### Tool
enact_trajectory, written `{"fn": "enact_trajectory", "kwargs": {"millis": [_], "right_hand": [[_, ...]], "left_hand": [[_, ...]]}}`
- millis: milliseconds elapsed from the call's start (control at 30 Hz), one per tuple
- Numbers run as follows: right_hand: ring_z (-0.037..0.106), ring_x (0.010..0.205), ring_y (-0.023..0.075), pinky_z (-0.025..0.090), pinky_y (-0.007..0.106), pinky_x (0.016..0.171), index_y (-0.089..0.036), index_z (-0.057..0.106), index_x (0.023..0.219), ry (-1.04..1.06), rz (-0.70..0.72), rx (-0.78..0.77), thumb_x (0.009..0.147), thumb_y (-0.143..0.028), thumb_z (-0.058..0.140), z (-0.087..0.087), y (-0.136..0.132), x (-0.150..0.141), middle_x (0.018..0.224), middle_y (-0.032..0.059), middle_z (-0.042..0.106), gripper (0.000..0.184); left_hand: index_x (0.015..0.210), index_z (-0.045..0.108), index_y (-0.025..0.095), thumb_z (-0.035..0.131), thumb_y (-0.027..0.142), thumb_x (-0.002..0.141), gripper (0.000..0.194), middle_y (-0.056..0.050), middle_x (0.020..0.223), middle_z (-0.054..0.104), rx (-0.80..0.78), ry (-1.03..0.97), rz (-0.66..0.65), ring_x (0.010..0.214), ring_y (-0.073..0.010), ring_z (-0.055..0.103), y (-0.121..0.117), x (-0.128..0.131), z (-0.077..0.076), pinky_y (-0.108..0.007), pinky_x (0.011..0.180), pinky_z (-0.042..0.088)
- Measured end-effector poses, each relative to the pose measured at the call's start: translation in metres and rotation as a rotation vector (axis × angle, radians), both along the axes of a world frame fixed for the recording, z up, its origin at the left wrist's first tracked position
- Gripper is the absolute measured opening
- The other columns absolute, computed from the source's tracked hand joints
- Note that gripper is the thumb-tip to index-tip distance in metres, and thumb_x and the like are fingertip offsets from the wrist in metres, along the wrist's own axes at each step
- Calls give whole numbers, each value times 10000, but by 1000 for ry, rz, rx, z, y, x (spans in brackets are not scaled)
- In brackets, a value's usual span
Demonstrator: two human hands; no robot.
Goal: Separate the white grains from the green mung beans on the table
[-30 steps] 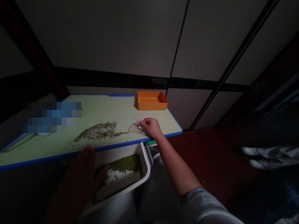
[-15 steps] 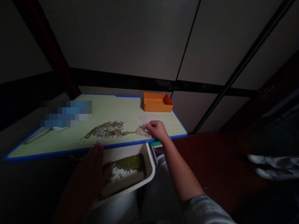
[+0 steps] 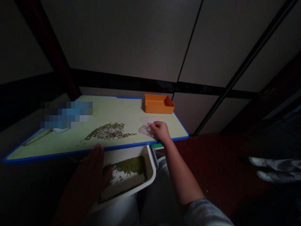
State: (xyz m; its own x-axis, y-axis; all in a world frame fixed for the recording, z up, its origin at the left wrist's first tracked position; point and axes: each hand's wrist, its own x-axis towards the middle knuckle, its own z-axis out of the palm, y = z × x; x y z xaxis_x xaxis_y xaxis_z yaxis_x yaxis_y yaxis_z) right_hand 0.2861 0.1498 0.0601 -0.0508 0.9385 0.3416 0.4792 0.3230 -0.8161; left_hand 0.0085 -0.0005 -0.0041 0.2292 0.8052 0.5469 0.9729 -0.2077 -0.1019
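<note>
A heap of small green beans (image 3: 109,131) lies spread on a pale green table with a blue rim (image 3: 70,153). My right hand (image 3: 161,131) rests on the table near its right front edge, fingers closed on a thin clear plastic piece (image 3: 144,130). My left hand (image 3: 94,174) grips the left rim of a white tray (image 3: 150,169) held below the table's front edge. The tray holds more green beans (image 3: 130,165).
An orange box (image 3: 158,104) stands at the table's far right corner. A pale object lies at the table's left. A wall of grey panels rises behind. On the dark red floor at far right are another person's shoes (image 3: 270,168).
The view shifted a little, then settled. My right hand has drawn the clear plastic piece slightly to the right, away from the beans. My left hand stays on the tray.
</note>
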Motion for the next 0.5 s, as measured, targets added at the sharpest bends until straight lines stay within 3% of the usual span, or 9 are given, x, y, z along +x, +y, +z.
{"fn": "enact_trajectory", "kwargs": {"millis": [200, 500], "right_hand": [[366, 509, 91, 246, 231, 506, -185, 493, 526, -24, 52, -11, 808, -488, 554, 2, -3, 0, 484, -50, 412, 419], [352, 502, 92, 242, 238, 505, -193, 466, 497, -9, -38, -3, 804, -460, 566, 3, -1, 0, 466, -56, 387, 419]], "left_hand": [[1434, 272, -30, 308, 511, 871, 782, -287, 1496, 336, -32, -7, -22, 1405, -369, 345, 0, 0, 2, -512, 1092, 382], [1439, 274, -17, 305, 522, 869, 785, -276, 1491, 363, 6, -8, -18, 1398, -357, 365, 1, -1, 1, -502, 1092, 389]]}}
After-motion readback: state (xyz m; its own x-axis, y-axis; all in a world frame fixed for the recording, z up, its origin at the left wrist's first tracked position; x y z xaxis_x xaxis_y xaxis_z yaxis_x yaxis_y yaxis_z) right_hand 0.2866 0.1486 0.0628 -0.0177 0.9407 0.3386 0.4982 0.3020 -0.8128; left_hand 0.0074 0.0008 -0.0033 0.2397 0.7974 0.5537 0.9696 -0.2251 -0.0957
